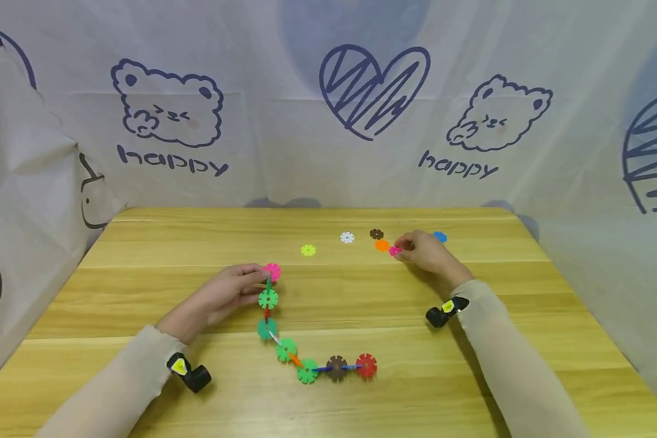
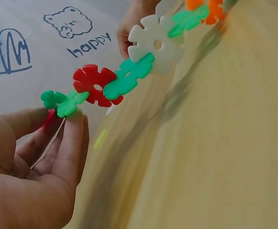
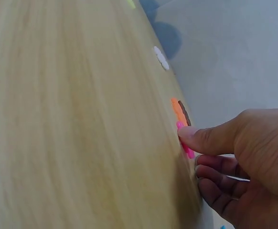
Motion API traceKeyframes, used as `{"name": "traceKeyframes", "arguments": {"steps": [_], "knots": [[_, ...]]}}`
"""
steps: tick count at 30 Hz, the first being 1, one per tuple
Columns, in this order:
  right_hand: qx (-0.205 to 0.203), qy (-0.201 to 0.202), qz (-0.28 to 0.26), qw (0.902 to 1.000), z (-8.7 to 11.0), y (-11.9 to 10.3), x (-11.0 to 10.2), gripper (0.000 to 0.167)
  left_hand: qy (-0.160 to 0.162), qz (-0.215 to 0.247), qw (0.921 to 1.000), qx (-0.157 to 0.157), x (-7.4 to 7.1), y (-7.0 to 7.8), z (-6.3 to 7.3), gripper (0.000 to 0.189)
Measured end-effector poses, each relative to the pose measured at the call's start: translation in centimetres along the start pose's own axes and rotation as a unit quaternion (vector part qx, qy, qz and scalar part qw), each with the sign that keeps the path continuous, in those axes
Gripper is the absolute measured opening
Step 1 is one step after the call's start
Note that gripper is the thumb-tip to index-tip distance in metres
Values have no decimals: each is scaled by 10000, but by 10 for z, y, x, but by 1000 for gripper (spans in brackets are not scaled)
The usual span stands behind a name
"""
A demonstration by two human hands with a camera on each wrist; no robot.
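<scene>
My left hand (image 1: 227, 294) pinches the upper end of a chain of interlocking plastic snowflake discs, at a pink disc (image 1: 274, 271). From there the chain (image 1: 286, 350) runs down through several green discs, then curves right past a brown disc (image 1: 336, 368) to a red disc (image 1: 366, 365). In the left wrist view, thumb and fingers close around the end beside a light green disc (image 2: 71, 104). Farther back on the right, my right hand (image 1: 424, 251) pinches a loose pink snowflake disc (image 1: 395, 250); in the right wrist view the thumb presses its edge (image 3: 186, 148).
Near the table's (image 1: 197, 237) far side lie a yellow disc (image 1: 308, 250), a white disc (image 1: 347, 237), a dark brown disc (image 1: 376, 233), an orange disc (image 1: 382, 245) and a blue disc (image 1: 440, 236). A printed cloth (image 1: 285, 134) hangs behind the table.
</scene>
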State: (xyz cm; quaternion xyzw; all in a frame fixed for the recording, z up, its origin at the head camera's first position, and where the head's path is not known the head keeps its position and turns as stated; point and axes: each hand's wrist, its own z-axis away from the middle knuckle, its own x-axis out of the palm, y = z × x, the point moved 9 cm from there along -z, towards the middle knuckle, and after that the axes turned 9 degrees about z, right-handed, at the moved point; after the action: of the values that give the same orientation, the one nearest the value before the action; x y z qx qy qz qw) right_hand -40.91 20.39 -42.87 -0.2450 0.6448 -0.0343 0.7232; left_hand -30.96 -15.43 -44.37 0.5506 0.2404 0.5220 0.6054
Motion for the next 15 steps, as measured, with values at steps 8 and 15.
{"name": "traceKeyframes", "arguments": {"steps": [8,15], "knots": [[106,86,-204,9997,4,-1,-1,24,172,550,9983,-18,-2,-11,19,13],[-152,375,-257,9988,7,-10,-4,18,283,839,9960,77,5,-15,26,12]]}}
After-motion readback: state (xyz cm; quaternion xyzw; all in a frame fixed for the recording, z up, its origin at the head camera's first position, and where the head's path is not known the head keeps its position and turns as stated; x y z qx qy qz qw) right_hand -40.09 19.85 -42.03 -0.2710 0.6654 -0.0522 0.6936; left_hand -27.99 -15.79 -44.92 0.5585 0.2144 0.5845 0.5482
